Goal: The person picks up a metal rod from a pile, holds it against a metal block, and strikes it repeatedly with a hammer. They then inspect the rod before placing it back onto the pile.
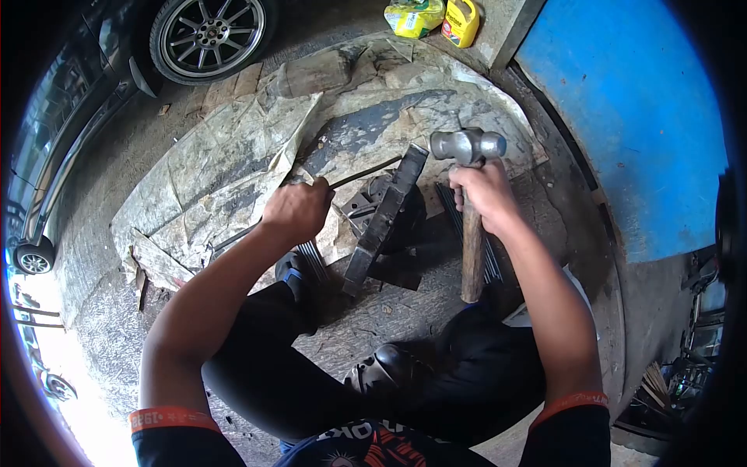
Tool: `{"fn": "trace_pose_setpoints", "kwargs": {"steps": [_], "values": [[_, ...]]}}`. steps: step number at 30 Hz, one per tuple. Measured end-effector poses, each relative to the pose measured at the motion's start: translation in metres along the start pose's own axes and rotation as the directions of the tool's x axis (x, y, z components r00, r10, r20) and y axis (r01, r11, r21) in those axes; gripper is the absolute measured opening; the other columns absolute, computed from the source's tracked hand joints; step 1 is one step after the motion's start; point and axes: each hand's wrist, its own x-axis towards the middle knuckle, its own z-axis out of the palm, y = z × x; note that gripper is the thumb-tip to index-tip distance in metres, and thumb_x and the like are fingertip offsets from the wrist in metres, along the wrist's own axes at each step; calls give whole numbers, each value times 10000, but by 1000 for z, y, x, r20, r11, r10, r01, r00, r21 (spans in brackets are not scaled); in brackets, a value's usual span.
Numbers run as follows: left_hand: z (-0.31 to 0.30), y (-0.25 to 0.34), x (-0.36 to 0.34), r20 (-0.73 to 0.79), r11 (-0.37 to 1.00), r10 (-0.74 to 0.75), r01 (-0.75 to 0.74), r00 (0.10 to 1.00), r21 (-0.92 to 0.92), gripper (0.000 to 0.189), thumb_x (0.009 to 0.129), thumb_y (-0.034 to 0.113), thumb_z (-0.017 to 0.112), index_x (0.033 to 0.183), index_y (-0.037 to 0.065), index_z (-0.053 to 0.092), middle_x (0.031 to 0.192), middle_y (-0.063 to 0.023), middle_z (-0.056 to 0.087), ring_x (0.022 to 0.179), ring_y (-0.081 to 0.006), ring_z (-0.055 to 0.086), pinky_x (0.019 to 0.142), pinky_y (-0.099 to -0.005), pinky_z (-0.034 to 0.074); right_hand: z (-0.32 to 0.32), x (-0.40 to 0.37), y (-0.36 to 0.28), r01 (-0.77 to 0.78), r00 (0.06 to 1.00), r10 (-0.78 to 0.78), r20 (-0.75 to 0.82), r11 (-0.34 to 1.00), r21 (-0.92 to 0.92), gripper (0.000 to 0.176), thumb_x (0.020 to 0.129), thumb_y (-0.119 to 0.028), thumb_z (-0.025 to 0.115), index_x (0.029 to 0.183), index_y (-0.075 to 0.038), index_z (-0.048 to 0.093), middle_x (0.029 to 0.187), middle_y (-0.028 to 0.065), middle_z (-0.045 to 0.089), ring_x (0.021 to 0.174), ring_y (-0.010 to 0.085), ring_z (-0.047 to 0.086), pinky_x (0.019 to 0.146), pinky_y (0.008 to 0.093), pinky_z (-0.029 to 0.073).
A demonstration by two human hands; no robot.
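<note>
My left hand [298, 210] is closed around a thin dark metal rod [364, 173]. The rod's far end reaches the upper part of a long, heavy steel bar [387, 218], which lies slantwise on a dark metal stand in front of me. In my right hand [484, 189] is a ball-peen hammer [468, 145], gripped high on its wooden handle just under the head. The hammer head is raised to the right of the bar's top end, apart from it, and the handle hangs down toward my knee.
A dirty tarp [226, 148] covers the floor ahead. Thin rods [492, 261] lie right of the stand. A car wheel [208, 35] stands at upper left, a yellow jug [461, 22] and yellow bag [414, 17] at the top, a blue panel [638, 109] at right.
</note>
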Motion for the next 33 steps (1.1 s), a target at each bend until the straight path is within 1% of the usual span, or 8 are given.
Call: {"fn": "trace_pose_setpoints", "kwargs": {"steps": [7,11,15,18,20,24,26,33], "values": [[-5,11,5,72,995,81,-85,994,44,239,943,255,422,1004,65,552,751,-202,642,720,-352,651,637,-462,506,26,19,23,120,992,-128,-12,953,-280,36,715,0,615,720,-5,580,587,36,557,454,121,523,391,283,404],[2,10,11,110,997,41,-48,993,60,216,931,234,432,1025,74,544,782,-208,646,761,-363,654,657,-471,512,16,0,-41,234,966,-238,-104,971,-44,153,715,-9,611,860,1,561,670,46,541,486,120,522,428,273,435],[7,12,10,194,999,8,-15,981,35,197,917,168,410,1047,56,508,839,-215,652,807,-366,657,682,-461,525,-2,-28,-95,578,816,-557,-154,780,241,108,774,-64,582,871,-19,567,628,40,547,506,111,514,488,260,433],[7,14,10,231,998,-41,32,972,45,203,924,183,398,1047,67,509,877,-222,650,840,-378,652,697,-470,525,11,-12,-30,465,860,-497,-117,857,-224,97,761,-51,565,853,-21,573,630,37,557,541,124,543,520,303,446],[14,14,3,222,999,-13,6,975,33,210,927,195,394,1055,72,507,891,-222,650,848,-381,651,699,-474,525,7,28,51,67,998,-48,47,788,-612,320,722,-187,618,1019,-71,584,901,203,655,858,334,643,730,427,496],[13,13,5,193,1000,1,-7,981,29,244,940,249,379,1057,67,492,867,-221,652,816,-386,651,674,-492,516,-7,22,37,-82,996,88,-7,892,-445,208,687,-108,642,851,15,602,675,120,627,584,210,626,541,357,485],[8,15,4,189,999,-9,1,982,42,249,946,257,374,1042,60,491,836,-221,652,788,-388,651,658,-491,512,-2,12,27,-15,996,2,-85,988,-153,108,674,-59,635,736,20,595,579,45,561,475,130,550,457,325,435],[15,7,3,19,998,61,-61,998,27,248,956,279,391,988,51,482,709,-204,634,644,-382,630,555,-480,488,18,27,35,55,994,-86,-73,933,-356,104,654,-89,634,702,-4,598,629,79,608,572,182,590,554,351,458]]}}
